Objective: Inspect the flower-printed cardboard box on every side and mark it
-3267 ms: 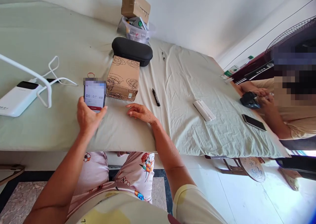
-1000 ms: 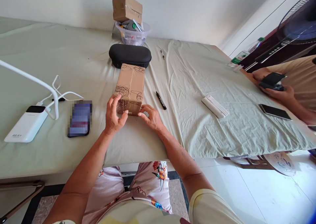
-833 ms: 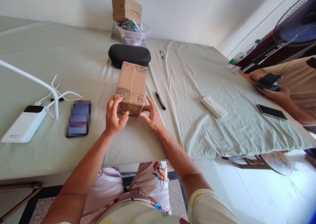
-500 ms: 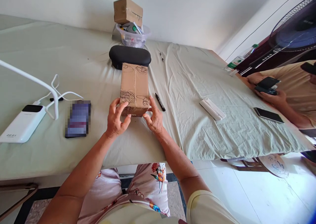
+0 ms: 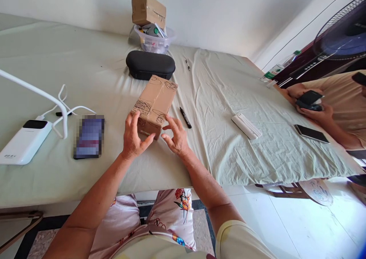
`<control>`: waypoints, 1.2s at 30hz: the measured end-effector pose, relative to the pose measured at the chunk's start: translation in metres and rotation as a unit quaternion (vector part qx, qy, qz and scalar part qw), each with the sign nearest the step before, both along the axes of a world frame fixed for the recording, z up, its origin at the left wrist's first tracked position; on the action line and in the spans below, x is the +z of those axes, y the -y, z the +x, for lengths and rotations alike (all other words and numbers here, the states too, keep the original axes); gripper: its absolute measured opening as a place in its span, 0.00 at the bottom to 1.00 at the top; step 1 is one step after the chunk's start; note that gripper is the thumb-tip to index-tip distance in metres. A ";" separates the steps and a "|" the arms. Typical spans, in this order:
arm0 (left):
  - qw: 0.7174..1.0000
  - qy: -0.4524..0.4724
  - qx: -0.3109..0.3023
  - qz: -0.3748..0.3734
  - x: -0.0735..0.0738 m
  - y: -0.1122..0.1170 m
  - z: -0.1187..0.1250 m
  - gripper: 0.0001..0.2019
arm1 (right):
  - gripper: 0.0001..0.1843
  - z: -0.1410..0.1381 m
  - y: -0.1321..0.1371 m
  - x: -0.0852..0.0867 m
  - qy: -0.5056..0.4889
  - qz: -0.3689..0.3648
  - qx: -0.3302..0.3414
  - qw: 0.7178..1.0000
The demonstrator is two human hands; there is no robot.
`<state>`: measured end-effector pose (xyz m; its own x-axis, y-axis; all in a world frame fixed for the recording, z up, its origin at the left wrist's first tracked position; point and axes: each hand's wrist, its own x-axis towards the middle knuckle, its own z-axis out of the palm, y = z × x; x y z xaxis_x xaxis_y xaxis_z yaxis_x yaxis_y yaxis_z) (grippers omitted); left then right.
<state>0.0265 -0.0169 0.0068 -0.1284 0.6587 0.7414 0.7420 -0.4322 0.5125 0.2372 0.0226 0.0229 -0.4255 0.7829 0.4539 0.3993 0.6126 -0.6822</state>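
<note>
A brown cardboard box [image 5: 156,101] with black scribbled loops on its top lies at an angle on the cloth-covered table. My left hand [image 5: 135,137] grips its near left side, thumb along the front face and fingers at the left edge. At the near right corner, my right hand [image 5: 175,135] has its curved fingertips against the box, its thumb close to the front. Just right of the box lies a black marker [image 5: 185,117]. Behind it is a black zippered case [image 5: 150,64].
To the left are a white power bank [image 5: 27,143] with cables and a phone [image 5: 89,137]. A plastic basin [image 5: 157,43] bears another carton [image 5: 148,10]. Rightward lie a pen [image 5: 187,64], a pale oblong item [image 5: 246,126] and a dark phone [image 5: 311,133]; a person sits beyond, holding a dark object.
The box has turned clockwise, its far end swinging right and its near left corner shifting left. Both hands have stayed at its near end, following the turn.
</note>
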 end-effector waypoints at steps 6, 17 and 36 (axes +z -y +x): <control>1.000 0.018 0.025 0.000 0.006 -0.002 0.006 0.56 | 0.44 -0.016 0.014 -0.003 0.025 0.072 0.076 0.994; 0.997 -0.034 -0.042 0.051 0.005 -0.001 -0.003 0.48 | 0.33 0.001 0.000 -0.007 -0.076 0.052 -0.109 0.990; 0.928 0.345 -0.137 0.021 0.014 -0.007 -0.029 0.42 | 0.35 0.024 -0.038 -0.003 -0.127 -0.017 -0.203 0.971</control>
<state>-0.0021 -0.0096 0.0206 -0.4142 0.7095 0.5701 0.1031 -0.5858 0.8039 0.2607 0.0601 0.0198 0.0433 0.8789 0.4750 0.4192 0.4156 -0.8072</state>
